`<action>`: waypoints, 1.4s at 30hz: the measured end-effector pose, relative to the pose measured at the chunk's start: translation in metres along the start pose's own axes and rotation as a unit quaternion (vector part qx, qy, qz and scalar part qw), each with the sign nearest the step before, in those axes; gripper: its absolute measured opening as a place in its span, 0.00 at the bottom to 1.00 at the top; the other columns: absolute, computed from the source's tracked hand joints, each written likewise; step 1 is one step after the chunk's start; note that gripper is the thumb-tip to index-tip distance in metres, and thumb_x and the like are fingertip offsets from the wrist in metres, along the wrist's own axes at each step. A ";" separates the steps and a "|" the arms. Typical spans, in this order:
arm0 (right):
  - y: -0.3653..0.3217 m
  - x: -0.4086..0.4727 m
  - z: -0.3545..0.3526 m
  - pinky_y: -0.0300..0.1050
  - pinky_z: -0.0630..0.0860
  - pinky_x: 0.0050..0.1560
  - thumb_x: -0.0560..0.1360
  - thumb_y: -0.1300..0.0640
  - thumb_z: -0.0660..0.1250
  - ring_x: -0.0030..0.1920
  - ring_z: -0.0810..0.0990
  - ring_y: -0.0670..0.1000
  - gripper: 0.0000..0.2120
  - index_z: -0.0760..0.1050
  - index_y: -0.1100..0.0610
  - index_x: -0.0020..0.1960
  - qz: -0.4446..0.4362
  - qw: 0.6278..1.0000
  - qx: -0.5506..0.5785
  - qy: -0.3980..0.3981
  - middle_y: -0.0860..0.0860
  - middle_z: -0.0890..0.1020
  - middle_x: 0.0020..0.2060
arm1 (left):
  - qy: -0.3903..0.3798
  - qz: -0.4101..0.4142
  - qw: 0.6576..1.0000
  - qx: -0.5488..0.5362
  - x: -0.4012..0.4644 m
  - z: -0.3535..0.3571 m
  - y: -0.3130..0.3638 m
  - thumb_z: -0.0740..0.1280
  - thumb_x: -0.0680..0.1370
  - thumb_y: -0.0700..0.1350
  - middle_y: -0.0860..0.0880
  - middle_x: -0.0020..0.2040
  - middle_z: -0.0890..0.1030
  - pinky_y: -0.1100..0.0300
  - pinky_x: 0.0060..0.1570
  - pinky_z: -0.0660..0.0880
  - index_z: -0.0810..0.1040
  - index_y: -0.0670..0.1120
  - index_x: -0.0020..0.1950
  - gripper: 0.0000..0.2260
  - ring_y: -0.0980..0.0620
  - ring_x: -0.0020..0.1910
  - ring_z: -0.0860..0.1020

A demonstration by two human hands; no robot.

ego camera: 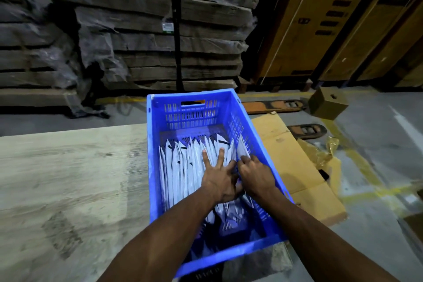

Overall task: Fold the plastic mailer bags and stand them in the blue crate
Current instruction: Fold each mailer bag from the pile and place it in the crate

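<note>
A blue slatted crate (155,167) sits on the right end of a pale wooden table (68,178). Several folded white mailer bags (180,167) stand on edge in a row inside it. My left hand (219,178) lies spread on top of the row, its straight fingers pressing the bags toward the left. Right beside it, my right hand (256,174) pinches one folded mailer bag (242,147) that stands against the crate's right wall. More crumpled white plastic (231,220) lies low in the crate under my forearms.
Flattened cardboard (297,167) lies on the floor right of the crate. Pallet-jack forks (274,106) and a small brown box (327,103) sit beyond it. Wrapped stacks of flat cardboard (160,30) and tall yellow cartons (332,18) stand behind.
</note>
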State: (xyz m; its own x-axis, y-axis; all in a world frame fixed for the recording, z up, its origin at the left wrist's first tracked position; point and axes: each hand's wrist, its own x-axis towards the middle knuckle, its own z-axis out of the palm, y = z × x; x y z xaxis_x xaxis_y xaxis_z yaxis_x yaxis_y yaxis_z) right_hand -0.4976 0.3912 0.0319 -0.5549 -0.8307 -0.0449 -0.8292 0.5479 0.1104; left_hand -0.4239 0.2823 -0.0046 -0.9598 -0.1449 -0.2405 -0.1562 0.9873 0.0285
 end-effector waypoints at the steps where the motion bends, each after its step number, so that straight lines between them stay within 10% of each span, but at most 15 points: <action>1: 0.001 0.002 0.003 0.47 0.76 0.23 0.63 0.58 0.69 0.37 0.82 0.61 0.05 0.78 0.59 0.37 0.007 1.000 0.007 -0.014 0.56 0.81 0.35 | -0.002 0.002 1.000 -0.001 -0.001 0.000 -0.001 0.47 0.82 0.65 0.51 0.80 0.58 0.17 0.62 0.31 0.61 0.55 0.82 0.30 0.36 0.81 0.36; 8: -0.003 0.005 -0.009 0.51 0.73 0.62 0.80 0.60 0.61 0.68 0.72 0.58 0.19 0.69 0.61 0.70 0.014 0.994 -0.015 -0.107 0.57 0.75 0.65 | 0.038 0.059 0.994 -0.088 -0.016 -0.003 -0.017 0.49 0.86 0.58 0.48 0.84 0.50 0.26 0.75 0.44 0.56 0.51 0.83 0.26 0.37 0.82 0.38; 16: -0.013 0.014 -0.018 0.52 0.77 0.59 0.79 0.58 0.61 0.74 0.68 0.59 0.17 0.73 0.57 0.67 0.052 0.998 0.010 -0.022 0.55 0.73 0.71 | 0.110 -0.015 0.994 -0.013 -0.034 -0.022 -0.037 0.43 0.82 0.59 0.44 0.84 0.52 0.31 0.76 0.43 0.59 0.45 0.82 0.32 0.39 0.83 0.43; 27: -0.119 0.094 -0.092 0.62 0.74 0.66 0.73 0.54 0.55 0.68 0.75 0.64 0.26 0.76 0.65 0.66 -0.135 0.967 0.104 0.188 0.61 0.80 0.64 | 0.257 -0.187 0.946 0.056 -0.091 -0.075 -0.139 0.64 0.77 0.51 0.44 0.83 0.59 0.32 0.76 0.50 0.65 0.45 0.80 0.31 0.39 0.83 0.50; 34: -0.258 0.130 -0.116 0.61 0.70 0.68 0.76 0.51 0.53 0.70 0.74 0.61 0.26 0.75 0.61 0.67 -0.248 0.946 0.104 0.184 0.58 0.79 0.66 | 0.278 -0.314 0.906 0.063 -0.188 -0.054 -0.243 0.52 0.77 0.51 0.44 0.81 0.65 0.33 0.75 0.56 0.74 0.45 0.72 0.26 0.39 0.82 0.56; 42: -0.418 0.136 -0.071 0.61 0.67 0.72 0.81 0.47 0.46 0.74 0.69 0.60 0.29 0.71 0.61 0.72 -0.327 0.934 0.113 0.086 0.57 0.76 0.70 | 0.238 -0.432 0.868 0.051 -0.302 0.047 -0.348 0.69 0.78 0.52 0.41 0.78 0.70 0.33 0.73 0.62 0.78 0.43 0.68 0.22 0.36 0.79 0.62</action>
State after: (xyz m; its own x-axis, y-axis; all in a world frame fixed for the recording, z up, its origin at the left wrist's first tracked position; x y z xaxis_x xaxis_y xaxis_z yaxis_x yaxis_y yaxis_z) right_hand -0.2212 0.0422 0.0504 0.0779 -0.9882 0.1321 -0.9910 -0.0912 -0.0978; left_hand -0.0684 -0.0148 0.0130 -0.4861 -0.8211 0.2991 -0.8678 0.4939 -0.0543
